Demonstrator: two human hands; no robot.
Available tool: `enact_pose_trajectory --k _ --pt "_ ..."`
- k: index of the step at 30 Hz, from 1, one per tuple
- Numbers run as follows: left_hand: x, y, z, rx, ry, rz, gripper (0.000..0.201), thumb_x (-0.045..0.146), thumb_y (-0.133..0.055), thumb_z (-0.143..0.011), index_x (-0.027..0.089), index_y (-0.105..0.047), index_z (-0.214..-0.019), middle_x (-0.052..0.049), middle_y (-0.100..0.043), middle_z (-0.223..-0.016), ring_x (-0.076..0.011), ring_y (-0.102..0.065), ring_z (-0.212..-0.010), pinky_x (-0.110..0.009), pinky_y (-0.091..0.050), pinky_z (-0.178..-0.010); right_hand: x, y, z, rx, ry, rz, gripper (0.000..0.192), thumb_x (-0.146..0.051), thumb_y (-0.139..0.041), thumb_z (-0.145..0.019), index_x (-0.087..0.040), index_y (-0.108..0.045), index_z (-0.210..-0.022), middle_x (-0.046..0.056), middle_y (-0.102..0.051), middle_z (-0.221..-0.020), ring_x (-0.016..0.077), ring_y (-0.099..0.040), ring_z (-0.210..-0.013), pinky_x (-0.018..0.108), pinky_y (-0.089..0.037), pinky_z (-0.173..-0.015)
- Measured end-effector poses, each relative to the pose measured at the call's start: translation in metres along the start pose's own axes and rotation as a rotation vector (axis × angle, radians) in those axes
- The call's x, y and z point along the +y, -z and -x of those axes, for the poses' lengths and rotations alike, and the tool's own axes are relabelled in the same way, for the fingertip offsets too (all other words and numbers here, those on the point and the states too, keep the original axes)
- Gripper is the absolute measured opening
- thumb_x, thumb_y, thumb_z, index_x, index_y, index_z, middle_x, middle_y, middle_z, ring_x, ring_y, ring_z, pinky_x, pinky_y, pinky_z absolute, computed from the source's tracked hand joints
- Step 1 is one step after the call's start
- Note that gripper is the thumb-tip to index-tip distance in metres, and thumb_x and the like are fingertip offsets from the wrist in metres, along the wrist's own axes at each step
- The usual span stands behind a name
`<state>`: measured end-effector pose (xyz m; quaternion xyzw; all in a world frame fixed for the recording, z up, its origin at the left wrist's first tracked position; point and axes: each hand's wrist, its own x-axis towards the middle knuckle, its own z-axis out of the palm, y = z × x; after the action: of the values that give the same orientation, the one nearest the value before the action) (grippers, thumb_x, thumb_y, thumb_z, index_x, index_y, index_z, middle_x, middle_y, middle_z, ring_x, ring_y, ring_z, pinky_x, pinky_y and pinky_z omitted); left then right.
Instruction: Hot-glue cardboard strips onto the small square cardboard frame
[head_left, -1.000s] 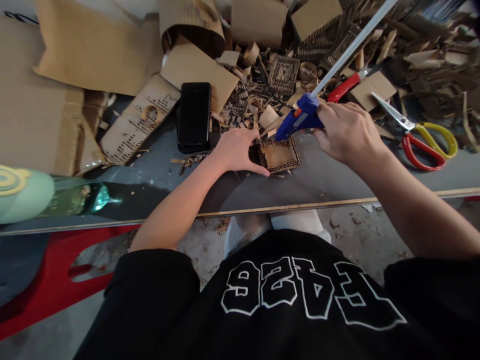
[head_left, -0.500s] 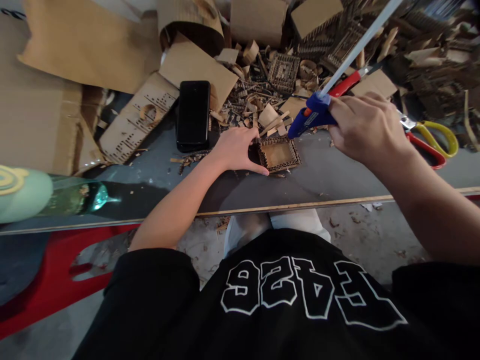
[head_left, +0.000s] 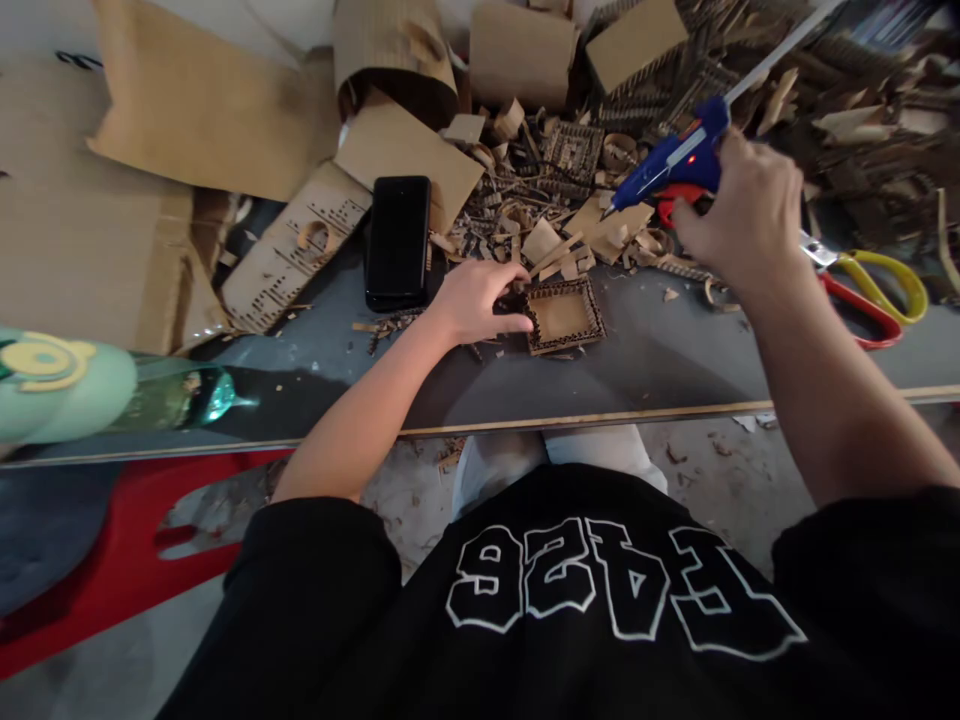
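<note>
Head view, the only one I have. My left hand [head_left: 476, 298] lies low on the counter [head_left: 660, 350], fingers curled and pinching the left edge of the small cardboard tray [head_left: 564, 315], which sits flat near the middle, just in front of the scrap heap. My right hand [head_left: 742, 215] is lifted off to the far right, wrapped tight around the blue glue gun [head_left: 667, 165]; the nozzle points left and down, well clear of the tray, and a small red light glows on its body.

The tray looks very light and fairly fragile, I judge: thin corrugated board with a lattice rim that would crush under a hard squeeze. I'd take it by the outer walls or press down on the flat floor, not on the fretted top edge. Fresh glue could leave the joints soft, so I'd grip it gently. The glue gun is rigid plastic with a hot tip, so I'd hold it by the handle only.

Beside the left hand lies a black phone [head_left: 397, 242], screen dark. Red and yellow scissors [head_left: 874, 290] rest at the far right. A green bottle [head_left: 176, 395] lies on its side at the left.

Writing: the black shirt [head_left: 622, 590] carries large outlined white characters, upside down from here; they look like "PAGE" or "9ZV" shapes, and I can't read them with certainty. No brand shows on the glue gun.
</note>
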<state>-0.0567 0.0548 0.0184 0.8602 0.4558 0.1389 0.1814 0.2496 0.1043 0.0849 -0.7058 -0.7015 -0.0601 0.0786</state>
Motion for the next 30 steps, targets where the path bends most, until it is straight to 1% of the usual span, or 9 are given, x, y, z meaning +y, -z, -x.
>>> enact_pose_trajectory --k 3,6,8,10,12,15,18,22,30 --pt "-0.004 0.004 0.003 0.118 0.058 0.104 0.087 0.08 -0.012 -0.102 0.018 -0.059 -0.141 -0.011 -0.072 -0.094 -0.03 -0.071 -0.095 -0.042 -0.051 -0.088 -0.004 -0.019 -0.002 -0.055 -0.075 -0.002 0.062 -0.026 -0.073 -0.093 0.003 -0.059 -0.146 0.034 -0.069 -0.129 0.0435 -0.069 -0.121 0.051 -0.052 -0.099" --pt "-0.002 0.008 0.003 0.205 0.128 0.141 0.053 0.055 -0.021 -0.109 0.021 -0.052 -0.135 -0.01 -0.069 -0.096 -0.0248 -0.067 -0.087 -0.042 -0.051 -0.087 -0.002 -0.034 -0.002 -0.006 -0.114 -0.055 0.079 -0.042 -0.074 -0.097 0.01 -0.052 -0.152 0.039 -0.06 -0.141 0.045 -0.06 -0.133 0.052 -0.046 -0.108" --pt "0.003 0.01 0.0 0.237 0.093 0.209 0.041 0.046 -0.024 -0.109 0.021 -0.046 -0.132 -0.009 -0.068 -0.096 -0.0218 -0.065 -0.085 -0.041 -0.053 -0.087 0.002 -0.043 -0.002 0.122 -0.117 -0.093 0.085 -0.045 -0.079 -0.093 0.007 -0.052 -0.155 0.038 -0.056 -0.148 0.0469 -0.054 -0.138 0.056 -0.042 -0.113" --pt "0.009 0.011 -0.003 0.247 0.049 0.275 0.034 0.04 -0.025 -0.109 0.02 -0.042 -0.13 -0.007 -0.067 -0.093 -0.0192 -0.063 -0.081 -0.039 -0.055 -0.085 0.005 -0.051 0.001 0.29 0.024 -0.162 0.074 -0.04 -0.077 -0.09 -0.001 -0.058 -0.15 0.032 -0.059 -0.146 0.0436 -0.055 -0.134 0.058 -0.041 -0.114" --pt "0.018 0.013 -0.006 0.218 0.057 0.277 0.029 0.035 -0.029 -0.109 0.021 -0.044 -0.129 -0.005 -0.069 -0.092 -0.0175 -0.063 -0.08 -0.037 -0.055 -0.084 0.005 -0.056 0.007 0.397 0.298 -0.244 0.052 -0.04 -0.065 -0.096 -0.009 -0.067 -0.138 0.025 -0.068 -0.136 0.0364 -0.06 -0.127 0.055 -0.043 -0.114" --pt "0.035 0.016 -0.009 0.142 0.125 0.15 0.024 0.027 -0.035 -0.11 0.023 -0.055 -0.122 -0.004 -0.074 -0.099 -0.0176 -0.069 -0.089 -0.036 -0.056 -0.089 -0.003 -0.061 0.023 0.331 0.561 -0.314 0.041 -0.042 -0.043 -0.106 -0.021 -0.073 -0.124 0.015 -0.074 -0.122 0.0303 -0.064 -0.117 0.052 -0.046 -0.11" --pt "0.053 0.014 -0.012 0.13 0.188 -0.038 0.019 0.024 -0.047 -0.109 0.021 -0.066 -0.112 -0.007 -0.076 -0.106 -0.0227 -0.072 -0.106 -0.037 -0.056 -0.096 -0.015 -0.066 0.035 0.217 0.595 -0.367 0.04 -0.044 -0.041 -0.107 -0.027 -0.073 -0.125 0.011 -0.074 -0.122 0.0316 -0.064 -0.119 0.054 -0.048 -0.107" --pt "0.07 0.004 -0.017 0.195 0.232 -0.115 0.019 0.019 -0.057 -0.104 0.02 -0.075 -0.101 -0.01 -0.075 -0.122 -0.029 -0.068 -0.122 -0.046 -0.054 -0.108 -0.021 -0.077 0.035 0.216 0.675 -0.502 0.038 -0.039 -0.045 -0.104 -0.029 -0.075 -0.125 0.009 -0.074 -0.117 0.0304 -0.067 -0.112 0.053 -0.051 -0.103" --pt "0.078 -0.013 -0.021 0.209 0.195 -0.141 0.018 0.021 -0.064 -0.099 0.024 -0.076 -0.086 -0.008 -0.072 -0.125 -0.0299 -0.062 -0.126 -0.047 -0.055 -0.111 -0.02 -0.092 0.034 0.205 0.579 -0.457 0.039 -0.038 -0.045 -0.104 -0.025 -0.082 -0.109 0.009 -0.074 -0.084 0.0289 -0.071 -0.09 0.041 -0.053 -0.077"
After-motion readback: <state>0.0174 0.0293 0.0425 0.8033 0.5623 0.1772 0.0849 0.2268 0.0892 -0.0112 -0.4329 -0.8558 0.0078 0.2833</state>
